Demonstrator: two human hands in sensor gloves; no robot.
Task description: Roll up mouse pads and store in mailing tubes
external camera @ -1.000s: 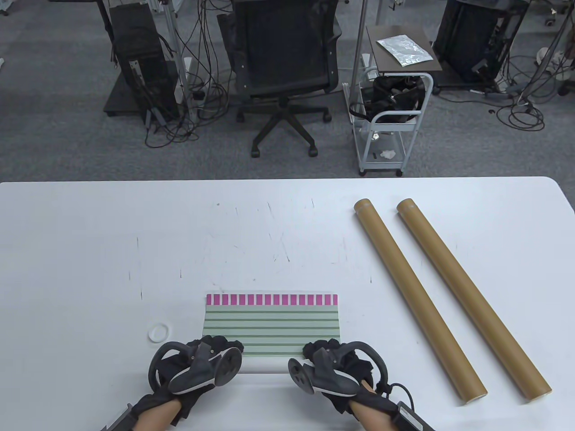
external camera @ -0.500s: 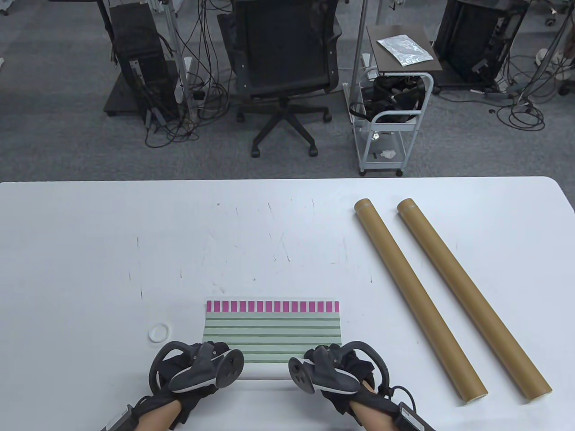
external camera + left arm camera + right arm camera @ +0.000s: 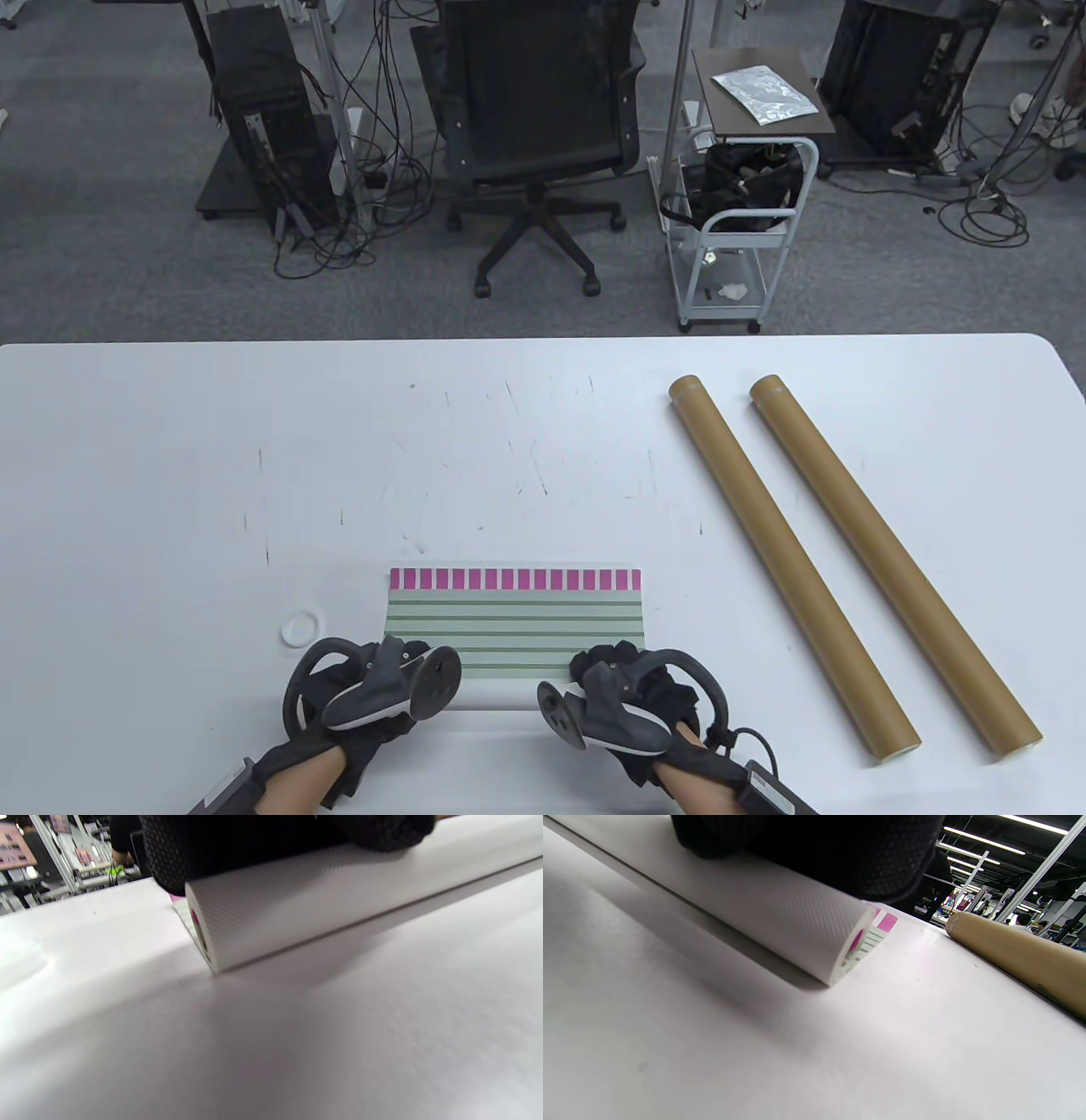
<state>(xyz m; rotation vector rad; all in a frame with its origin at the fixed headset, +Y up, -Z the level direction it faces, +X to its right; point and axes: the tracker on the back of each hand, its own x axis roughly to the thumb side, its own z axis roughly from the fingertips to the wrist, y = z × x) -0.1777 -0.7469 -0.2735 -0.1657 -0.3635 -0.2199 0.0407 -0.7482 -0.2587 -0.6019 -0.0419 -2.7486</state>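
Observation:
A mouse pad with green stripes and a pink-checked far edge lies near the table's front edge. Its near part is wound into a white roll. My left hand grips the roll's left end and my right hand grips its right end. In the left wrist view black gloved fingers curl over the roll. The right wrist view shows the same, with fingers on top of the roll. Two brown mailing tubes lie side by side to the right, slanting away.
A small white cap lies left of the pad. The nearer tube sits close beyond the roll's right end. Past the table's far edge stand an office chair and a white cart.
The pad's pink far edge has slid a little toward me. Both hands have moved slightly forward on the roll, and the flat striped part is shorter.

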